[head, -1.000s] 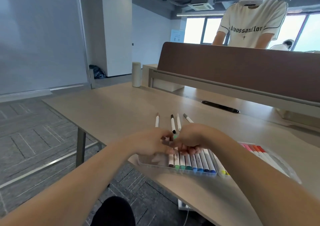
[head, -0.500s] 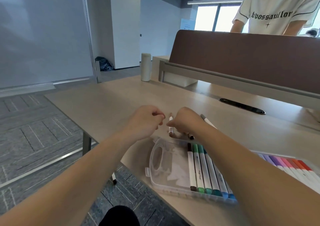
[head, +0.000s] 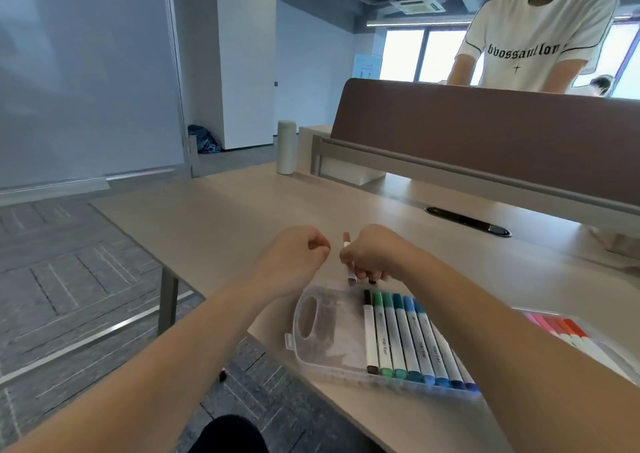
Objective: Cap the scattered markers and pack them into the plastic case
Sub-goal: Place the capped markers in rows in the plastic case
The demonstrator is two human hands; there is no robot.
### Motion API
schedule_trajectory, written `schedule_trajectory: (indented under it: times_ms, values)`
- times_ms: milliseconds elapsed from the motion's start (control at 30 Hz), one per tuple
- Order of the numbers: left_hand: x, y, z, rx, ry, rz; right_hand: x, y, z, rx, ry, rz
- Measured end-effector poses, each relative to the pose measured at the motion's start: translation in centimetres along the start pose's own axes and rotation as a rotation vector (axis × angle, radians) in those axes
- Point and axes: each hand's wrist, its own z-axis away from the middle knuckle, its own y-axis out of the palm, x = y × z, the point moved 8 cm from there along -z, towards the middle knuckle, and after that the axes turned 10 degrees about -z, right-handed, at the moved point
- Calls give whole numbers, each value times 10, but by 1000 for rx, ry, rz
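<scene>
Clear plastic case [head: 325, 328] lies open at the near edge of the desk [head: 225, 217]. A row of capped markers [head: 408, 338], brown through green to blue, occupies the case's right part. Just beyond the case, the right hand [head: 372, 255] grips a brown-capped marker [head: 346, 243], tilted near upright, with a second, dark-tipped one beside it. The left hand [head: 294, 258], beyond the case's left end, is curled, thumb against forefinger; whether it holds anything cannot be told. Pink-to-orange markers [head: 568, 331] lie right of the case.

white t-shirt [head: 530, 29], chest: gothic letters, roughly "bbossaullon", small cross beneath. markers [head: 412, 338] in plastic case [head: 329, 314]: "marker" printed along the white barrels.
</scene>
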Motion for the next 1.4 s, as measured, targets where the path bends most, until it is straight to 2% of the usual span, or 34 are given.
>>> schedule_trajectory:
  times_ms: [167, 300, 433, 600, 800, 1100, 1300, 1400]
  values:
    - [-22, 10, 22, 80, 68, -190, -17, 2, 46, 60, 22, -108]
    - [-34, 24, 45, 183, 98, -206, -28, 15, 71, 131, 48, -180]
    - [-51, 37, 60, 277, 246, -392, -35, 28, 84, 209, 72, -191]
    - [-47, 47, 62, 347, 328, -488, -41, 16, 81, 106, 37, -45]
    - [-43, 54, 63, 463, 394, -452, -50, 16, 71, 78, 0, -93]
    - [-42, 57, 59, 469, 389, -326, -47, 21, 73, 180, 73, 84]
    - [-50, 52, 59, 476, 380, -391, -50, 22, 69, 202, 58, 72]
    - [-53, 47, 49, 407, 323, -421, -53, 20, 64, 213, 14, -54]
